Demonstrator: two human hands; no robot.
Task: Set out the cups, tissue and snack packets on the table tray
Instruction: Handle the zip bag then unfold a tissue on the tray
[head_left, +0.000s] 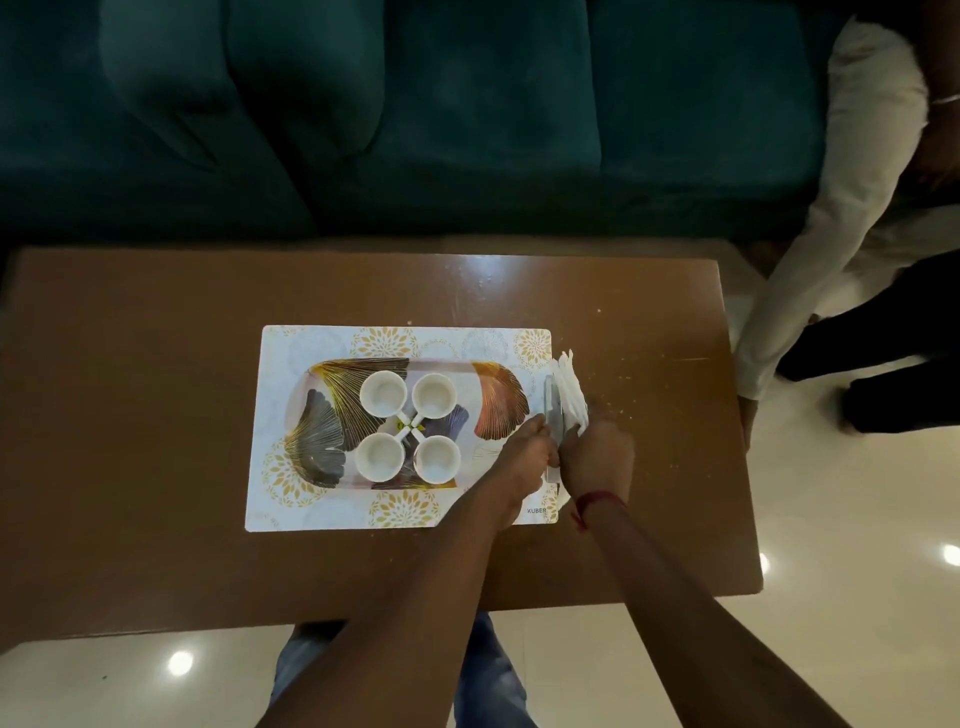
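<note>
Left hand (530, 448): fingers bent, tips pressed on the left face of the holder (551, 415); it appeared to pinch the holder's near end. Back of hand faced up.
Right hand (597, 451): fingers curled round the near end of the tissue (570, 387) from the right side; fingertips were hidden, so exact contact could not be told. A red thread (597, 503) circled the wrist.
Hands: just beside each other, with the holder between them.
Holder: thin grey upright piece, standing at the right edge of the mat (311, 345).
Tissue: white stack, leaning right against the holder, far end fanned out. It lay off the tray (501, 400), just beside the tray's right end.
Tray: oblong, leaf pattern, lying on the mat with its long side across the view.
Cups (383, 393): four, white, upright, in a two-by-two block on the tray's left-centre; handles pointed inward and met at the middle.
Mat: pale, gold flower print, centred on the worktop (156, 415).
Worktop: brown, with scattered pale crumbs right of the tissue.
Sofa (415, 130): dark green, beyond the far edge.
Second person (831, 234): at the right end of the worktop, in pale trousers.
Floor (857, 597): glossy cream tiles with light spots.
</note>
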